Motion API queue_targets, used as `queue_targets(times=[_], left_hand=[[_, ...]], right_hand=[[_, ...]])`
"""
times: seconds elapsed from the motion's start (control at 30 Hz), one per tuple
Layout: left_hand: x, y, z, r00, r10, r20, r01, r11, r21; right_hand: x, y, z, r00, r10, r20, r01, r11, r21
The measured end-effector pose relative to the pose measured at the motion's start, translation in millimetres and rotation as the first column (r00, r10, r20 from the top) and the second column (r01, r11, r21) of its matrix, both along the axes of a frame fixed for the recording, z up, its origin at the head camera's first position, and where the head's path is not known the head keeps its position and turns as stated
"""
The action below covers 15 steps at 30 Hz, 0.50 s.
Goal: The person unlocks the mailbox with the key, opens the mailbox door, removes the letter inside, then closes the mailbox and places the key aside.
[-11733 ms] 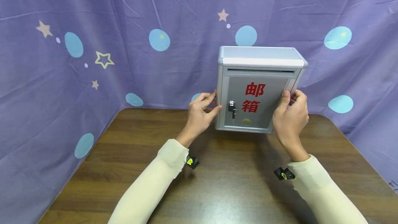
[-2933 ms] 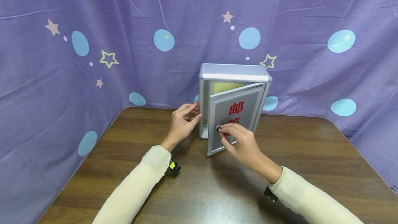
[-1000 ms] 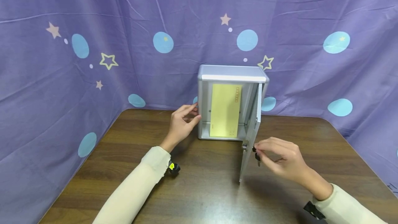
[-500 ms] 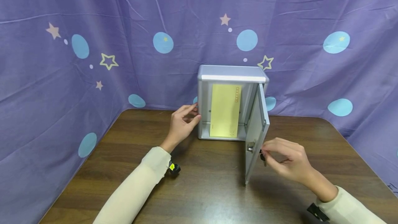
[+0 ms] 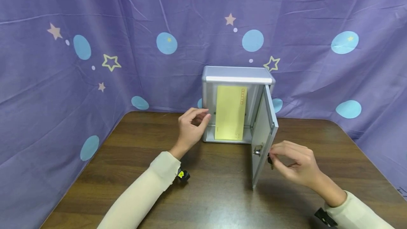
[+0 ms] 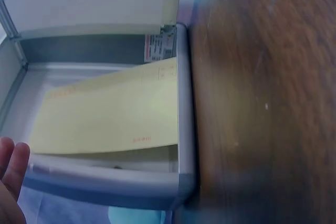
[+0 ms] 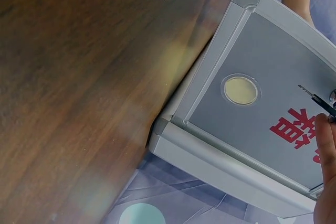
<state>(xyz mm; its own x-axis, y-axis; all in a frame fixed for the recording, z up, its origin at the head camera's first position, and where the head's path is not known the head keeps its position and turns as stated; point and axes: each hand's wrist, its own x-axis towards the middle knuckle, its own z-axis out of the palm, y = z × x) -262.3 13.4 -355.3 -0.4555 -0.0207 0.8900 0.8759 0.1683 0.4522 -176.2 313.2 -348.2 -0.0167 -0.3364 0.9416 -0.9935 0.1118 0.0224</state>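
Note:
A grey metal mailbox (image 5: pixel 238 74) stands on the table, its door (image 5: pixel 264 130) swung out toward the right front. Inside leans a yellow envelope (image 5: pixel 230 113), upright in the head view; the left wrist view shows the envelope (image 6: pixel 113 111) lengthwise. My right hand (image 5: pixel 295 160) pinches the key (image 5: pixel 270 160) in the door's lock. A second key (image 7: pixel 315 98) dangles by the fingertips in the right wrist view. On the door's inner face sits the lock's back (image 5: pixel 257 150). My left hand (image 5: pixel 192 127), fingers loosely curved and holding nothing, is before the mailbox's left edge.
The brown wooden table (image 5: pixel 206 193) lies under the mailbox. A purple curtain (image 5: pixel 190 10) with stars and blue dots hangs close behind it and along the left. A printed label (image 6: pixel 159 47) is stuck inside the mailbox.
Both hands first held the closed mailbox; it has since been set on the table and its door pulled wide. Just now my left hand left its side and moved right, before the opening's edge.

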Motion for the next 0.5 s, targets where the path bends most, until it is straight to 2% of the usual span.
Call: queue_targets(times=[0.1, 0.3, 0.4, 0.5], left_hand=[[-2.5, 4.8, -3.1, 1.0, -0.016, -0.015, 0.016, 1.0, -0.019], [-20.8, 15.9, -24.3, 0.998, -0.065, -0.016, 0.063, 0.994, -0.09], [-22.9, 24.0, -28.5, 0.996, -0.085, -0.008, 0.084, 0.989, -0.121], [-21.9, 33.1, -29.2, 0.998, -0.066, 0.012, 0.068, 0.987, -0.147]], right_hand=[[0.9, -0.3, 0.8, 1.0, 0.006, 0.004, -0.006, 1.0, -0.003], [1.1, 0.2, 0.3, 1.0, 0.02, 0.007, -0.02, 1.0, -0.01], [0.6, 0.6, -0.4, 1.0, 0.022, 0.008, -0.022, 1.0, -0.012], [0.1, 0.6, -0.7, 1.0, 0.023, 0.01, -0.023, 1.0, -0.012]])
